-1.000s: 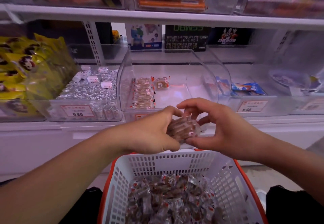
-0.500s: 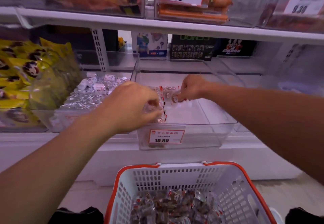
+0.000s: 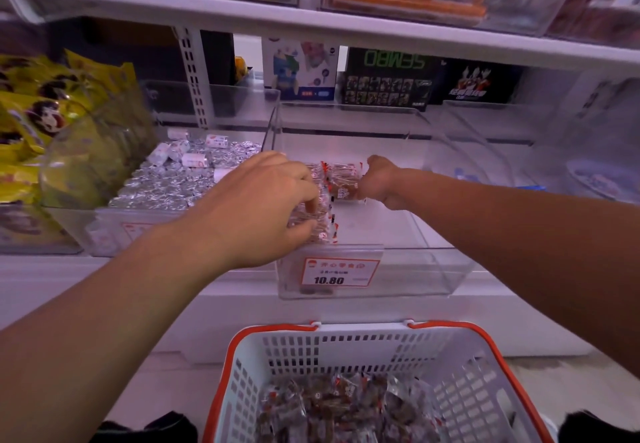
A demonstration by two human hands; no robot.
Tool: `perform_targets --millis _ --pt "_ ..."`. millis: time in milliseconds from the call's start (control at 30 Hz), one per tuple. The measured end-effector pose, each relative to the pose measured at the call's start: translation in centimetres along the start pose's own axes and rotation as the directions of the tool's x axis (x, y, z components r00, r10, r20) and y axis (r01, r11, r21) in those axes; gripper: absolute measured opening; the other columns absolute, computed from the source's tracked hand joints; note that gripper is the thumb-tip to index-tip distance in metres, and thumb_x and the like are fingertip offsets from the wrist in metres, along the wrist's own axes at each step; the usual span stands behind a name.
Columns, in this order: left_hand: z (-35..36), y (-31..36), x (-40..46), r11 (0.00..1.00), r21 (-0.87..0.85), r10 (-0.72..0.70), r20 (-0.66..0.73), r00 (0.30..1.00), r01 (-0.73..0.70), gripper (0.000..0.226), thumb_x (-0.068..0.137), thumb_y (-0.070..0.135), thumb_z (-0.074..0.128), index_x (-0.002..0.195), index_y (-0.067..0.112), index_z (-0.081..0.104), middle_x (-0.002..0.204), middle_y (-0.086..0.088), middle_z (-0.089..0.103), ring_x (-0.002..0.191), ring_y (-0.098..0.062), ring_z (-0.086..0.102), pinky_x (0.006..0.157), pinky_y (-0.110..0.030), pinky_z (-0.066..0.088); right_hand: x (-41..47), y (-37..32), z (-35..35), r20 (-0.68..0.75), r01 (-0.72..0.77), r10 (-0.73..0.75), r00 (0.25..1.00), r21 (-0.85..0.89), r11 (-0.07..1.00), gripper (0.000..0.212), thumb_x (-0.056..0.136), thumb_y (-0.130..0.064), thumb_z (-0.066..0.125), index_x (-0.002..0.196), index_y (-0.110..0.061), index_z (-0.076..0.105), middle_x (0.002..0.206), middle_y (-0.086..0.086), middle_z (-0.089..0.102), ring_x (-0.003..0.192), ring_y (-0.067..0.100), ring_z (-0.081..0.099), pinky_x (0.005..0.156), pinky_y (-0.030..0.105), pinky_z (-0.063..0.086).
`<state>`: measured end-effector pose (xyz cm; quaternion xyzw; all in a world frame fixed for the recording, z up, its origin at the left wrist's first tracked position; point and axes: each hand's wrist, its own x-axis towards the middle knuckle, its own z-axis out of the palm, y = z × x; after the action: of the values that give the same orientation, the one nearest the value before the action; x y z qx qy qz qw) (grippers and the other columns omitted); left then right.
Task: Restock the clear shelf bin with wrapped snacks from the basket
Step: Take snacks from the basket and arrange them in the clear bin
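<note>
With the left hand [image 3: 263, 207] pinching a stack of wrapped snacks [image 3: 322, 214] and the right hand [image 3: 379, 182] gripping one snack [image 3: 344, 189] inside the clear shelf bin [image 3: 429, 269] at frame centre, align packets in rows before returning to the basket [image 3: 485, 383] at lower centre.

Left forearm: enters from lower left of frame, extended toward centre. Left hand [image 3: 256, 207]: back uppermost, fingers curled downward, fingertips [image 3: 309, 206] pinching. Right forearm: enters from right edge, bare, reaching left. Right hand [image 3: 379, 181]: centre frame, fingers curled closed, gripping.
</note>
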<state>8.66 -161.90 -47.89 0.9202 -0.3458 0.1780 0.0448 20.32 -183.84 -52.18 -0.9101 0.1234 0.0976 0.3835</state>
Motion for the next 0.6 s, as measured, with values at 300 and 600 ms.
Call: perform_targets --millis 300,600 --pt "0.3 -0.2 0.0 1.0 -0.003 0.019 -0.023 1.0 -0.019 0.025 0.086 0.053 0.055 0.097 0.034 0.067 0.098 0.016 0.062 0.098 -0.011 0.052 0.095 -0.032 0.038 0.4 -0.8 0.4 0.039 -0.053 0.05 0.998 0.075 0.996 0.041 0.09 0.011 0.045 0.131 0.005 0.047 0.101 0.013 0.054 0.088 0.022 0.042 0.07 0.03 0.032" --pt "-0.8 0.6 0.1 0.994 -0.101 0.046 -0.06 0.997 -0.052 0.012 0.089 0.038 0.062 0.097 0.031 0.068 0.097 0.014 0.066 0.096 -0.012 0.057 0.095 -0.033 0.044 -4.0 -2.0 -2.6 -0.106 0.175 -0.189 0.976 -0.13 0.976 0.058 0.09 0.0 0.056 0.145 -0.006 0.039 0.144 0.016 0.046 0.129 0.031 0.047 0.101 0.034 0.042"
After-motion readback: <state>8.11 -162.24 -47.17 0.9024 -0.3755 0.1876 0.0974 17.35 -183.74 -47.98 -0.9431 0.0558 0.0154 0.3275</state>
